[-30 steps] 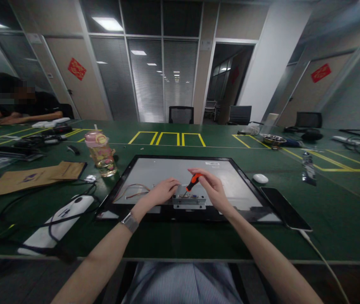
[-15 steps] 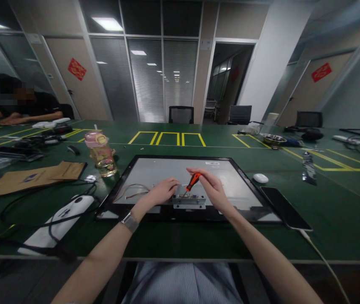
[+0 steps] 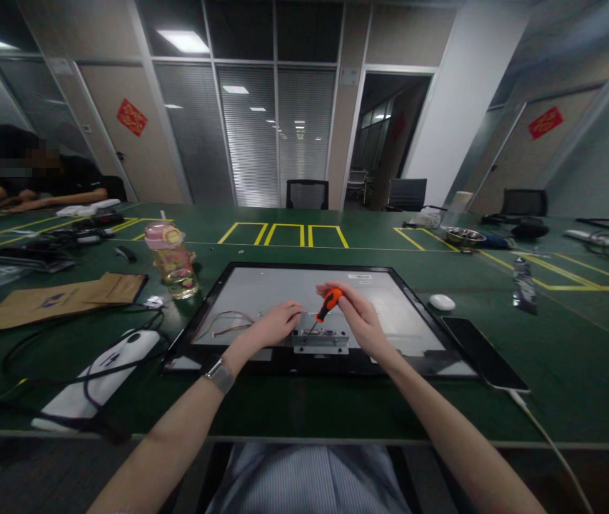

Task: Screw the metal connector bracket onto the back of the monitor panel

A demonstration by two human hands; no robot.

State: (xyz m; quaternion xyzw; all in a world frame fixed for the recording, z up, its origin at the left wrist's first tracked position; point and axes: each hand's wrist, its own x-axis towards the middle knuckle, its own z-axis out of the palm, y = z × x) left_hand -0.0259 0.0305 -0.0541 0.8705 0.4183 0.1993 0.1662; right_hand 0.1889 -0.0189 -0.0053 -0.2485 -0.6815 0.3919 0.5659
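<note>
The orange-and-black handle of a screwdriver (image 3: 330, 304) is held in the right hand (image 3: 364, 325), clamped lightly between thumb and fingers. Its thin shaft is slanted down and leftward to a metal bracket (image 3: 320, 343) just below. The left hand (image 3: 276, 323) is laid at the bracket's left end, fingers close together; whether anything is pinched beneath them cannot be told. Both hands are held over a wide flat panel (image 3: 283, 282), pale and edged by a black frame, with the bracket near its closest edge. Loose thin wires (image 3: 232, 315) are seen left of the left hand.

The screwdriver is judged light and stiff, best gripped by its thick handle. The panel is judged heavier, smooth, perhaps slippery and easily cracked (it is best taken by the frame at both sides).

Farther right, a white case (image 3: 442, 303) and a phone (image 3: 482, 351) are placed; to the left, a pink-topped bottle (image 3: 169, 257) is stood upright on the green table (image 3: 368, 414).
</note>
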